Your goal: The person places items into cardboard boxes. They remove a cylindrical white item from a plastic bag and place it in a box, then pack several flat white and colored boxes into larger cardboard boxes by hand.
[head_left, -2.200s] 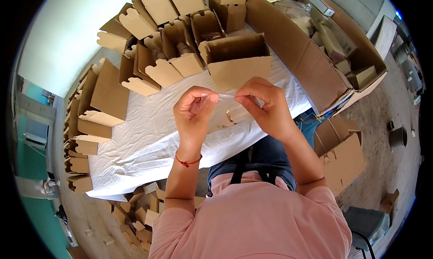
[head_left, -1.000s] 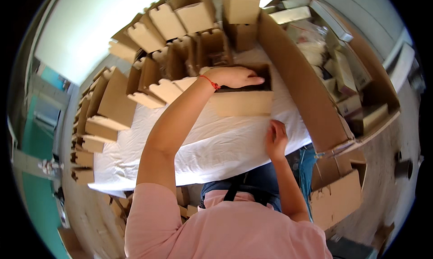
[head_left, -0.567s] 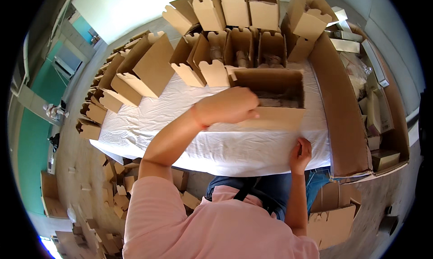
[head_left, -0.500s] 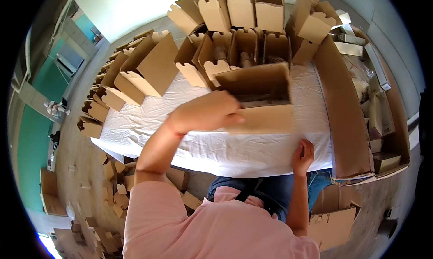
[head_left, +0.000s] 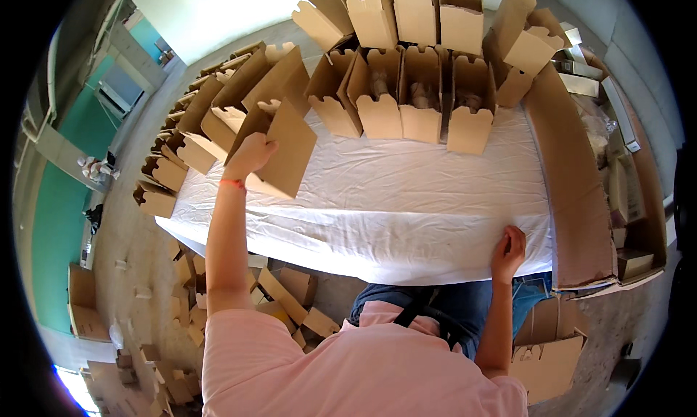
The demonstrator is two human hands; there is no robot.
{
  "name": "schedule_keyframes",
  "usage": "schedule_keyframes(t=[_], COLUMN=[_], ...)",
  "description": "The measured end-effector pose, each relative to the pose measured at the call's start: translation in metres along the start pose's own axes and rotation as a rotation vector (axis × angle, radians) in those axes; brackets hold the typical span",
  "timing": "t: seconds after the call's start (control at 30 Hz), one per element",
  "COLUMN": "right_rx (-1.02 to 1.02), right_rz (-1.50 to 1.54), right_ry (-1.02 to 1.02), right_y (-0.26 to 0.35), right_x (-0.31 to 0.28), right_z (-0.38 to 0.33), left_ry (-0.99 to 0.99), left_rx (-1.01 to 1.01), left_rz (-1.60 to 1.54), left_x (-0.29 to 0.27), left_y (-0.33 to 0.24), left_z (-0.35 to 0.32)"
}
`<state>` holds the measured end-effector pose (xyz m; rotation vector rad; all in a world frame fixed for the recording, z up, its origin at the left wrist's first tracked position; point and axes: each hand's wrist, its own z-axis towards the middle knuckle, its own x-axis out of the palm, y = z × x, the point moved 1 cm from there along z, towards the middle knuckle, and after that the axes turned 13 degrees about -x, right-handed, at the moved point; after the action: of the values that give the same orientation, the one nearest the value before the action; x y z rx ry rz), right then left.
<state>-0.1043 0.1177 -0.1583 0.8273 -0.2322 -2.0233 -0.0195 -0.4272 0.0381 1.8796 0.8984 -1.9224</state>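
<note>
Left hand: the left hand is closed on the edge of a plain brown open-topped cardboard box, held at the left end of the white-sheeted surface.
Right hand: the right hand is laid with curled fingers on the near edge of the surface, nothing grasped.
Risk: the box is gripped by one flap only, so it may well twist or knock the neighbouring brown cartons crowded along the left edge.
Packages: a row of brown open boxes with notched flaps is lined along the far edge; a long cardboard sheet is stood along the right edge; no labels can be made out.
</note>
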Motion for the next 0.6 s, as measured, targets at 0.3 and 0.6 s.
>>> schedule_keyframes(t=[0.3, 0.6], right_rx=[-0.01, -0.002], right_rz=[-0.043, -0.055], right_ry=[0.002, -0.05], right_y=[-0.001, -0.003], right_x=[-0.001, 0.001], right_z=[-0.003, -0.004], left_ry=[-0.162, -0.345], left_rx=[-0.046, 0.225], left_rz=[0.114, 0.117], left_x=[0.049, 0.057], left_y=[-0.019, -0.018], left_z=[0.106, 0.208])
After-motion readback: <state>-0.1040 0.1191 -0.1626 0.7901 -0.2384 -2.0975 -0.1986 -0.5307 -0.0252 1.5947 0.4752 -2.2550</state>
